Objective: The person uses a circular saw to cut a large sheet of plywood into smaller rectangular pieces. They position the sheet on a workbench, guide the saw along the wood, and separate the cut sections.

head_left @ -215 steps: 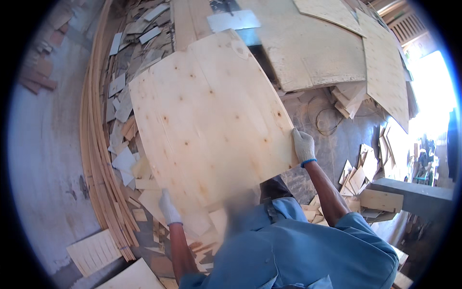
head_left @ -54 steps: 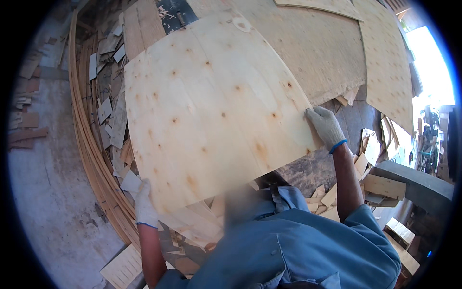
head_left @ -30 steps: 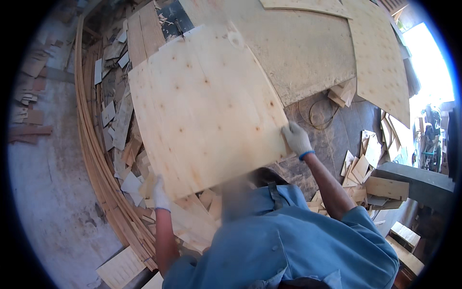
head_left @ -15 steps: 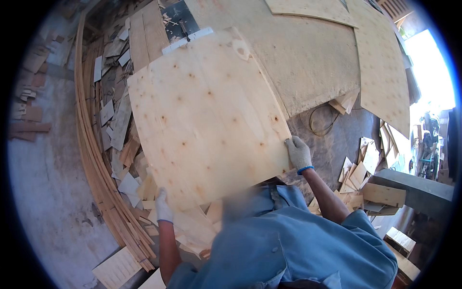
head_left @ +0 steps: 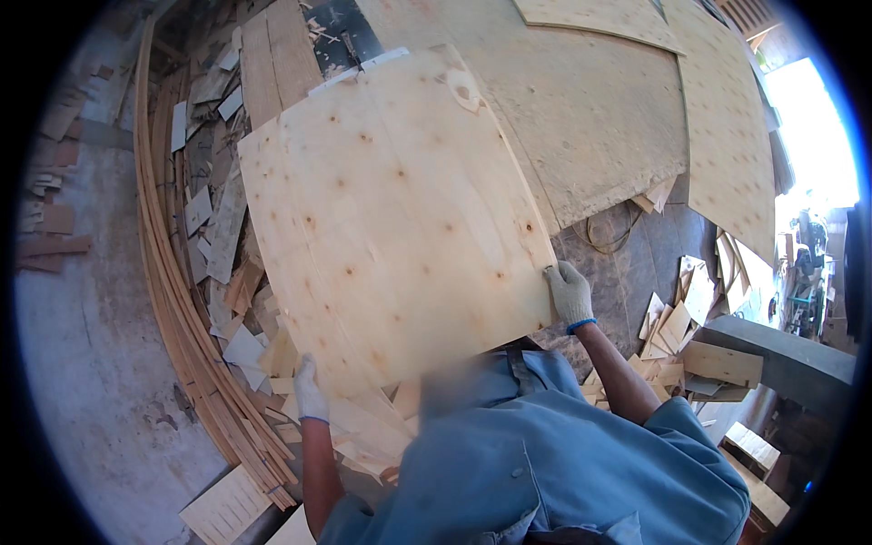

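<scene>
A pale plywood sheet (head_left: pixel 391 227), dotted with brown knots, spans the space in front of me. Its far edge lies at a white strip (head_left: pixel 359 71) on the work table. My left hand (head_left: pixel 311 391), in a whitish glove, grips the near left corner. At the near right corner, my right hand (head_left: pixel 570 295) holds the edge, thumb on top; its glove has a blue cuff. The fingers of both hands are partly hidden beneath the sheet. A dark metal plate (head_left: pixel 334 36) with wood chips on it shows beyond the strip.
Long thin wood strips (head_left: pixel 173 300) run along the left, beside scattered offcuts (head_left: pixel 218 227). Larger plywood sheets (head_left: pixel 727 136) lie at the far right. More wood scraps (head_left: pixel 672 331) are heaped right of me, near a grey beam (head_left: pixel 790 354).
The plywood sheet has shifted slightly away from me, its far edge now covering more of the white strip. Both hands keep their grip; the view has turned a little.
</scene>
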`<state>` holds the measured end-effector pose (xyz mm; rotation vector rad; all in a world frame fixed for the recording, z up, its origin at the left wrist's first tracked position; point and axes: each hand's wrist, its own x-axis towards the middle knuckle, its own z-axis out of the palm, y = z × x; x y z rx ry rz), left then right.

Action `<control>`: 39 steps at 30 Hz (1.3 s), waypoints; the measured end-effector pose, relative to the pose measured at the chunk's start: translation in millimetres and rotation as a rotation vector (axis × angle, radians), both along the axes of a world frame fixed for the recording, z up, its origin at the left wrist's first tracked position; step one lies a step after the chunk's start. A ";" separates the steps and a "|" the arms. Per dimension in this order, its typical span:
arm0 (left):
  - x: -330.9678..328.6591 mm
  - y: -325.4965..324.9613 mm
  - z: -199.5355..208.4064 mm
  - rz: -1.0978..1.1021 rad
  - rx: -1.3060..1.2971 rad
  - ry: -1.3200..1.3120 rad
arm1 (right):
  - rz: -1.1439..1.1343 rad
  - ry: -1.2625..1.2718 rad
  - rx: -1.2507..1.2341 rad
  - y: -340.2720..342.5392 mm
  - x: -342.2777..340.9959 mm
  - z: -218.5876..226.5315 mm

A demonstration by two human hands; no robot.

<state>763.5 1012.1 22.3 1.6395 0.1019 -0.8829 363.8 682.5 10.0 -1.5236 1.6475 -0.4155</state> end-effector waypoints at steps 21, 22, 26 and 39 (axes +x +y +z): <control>33.8 -11.1 -22.5 0.028 -0.025 0.064 | -0.070 -0.130 -0.009 -16.5 33.2 25.5; 36.1 -9.8 -25.1 0.033 -0.032 0.090 | -0.071 -0.144 -0.019 -17.1 32.7 22.4; 43.7 -8.2 -27.7 0.037 -0.059 0.125 | -0.061 -0.117 -0.048 -20.3 34.1 16.8; 78.3 12.5 -69.4 0.026 -0.114 0.080 | 0.017 0.054 0.048 -49.3 38.3 20.2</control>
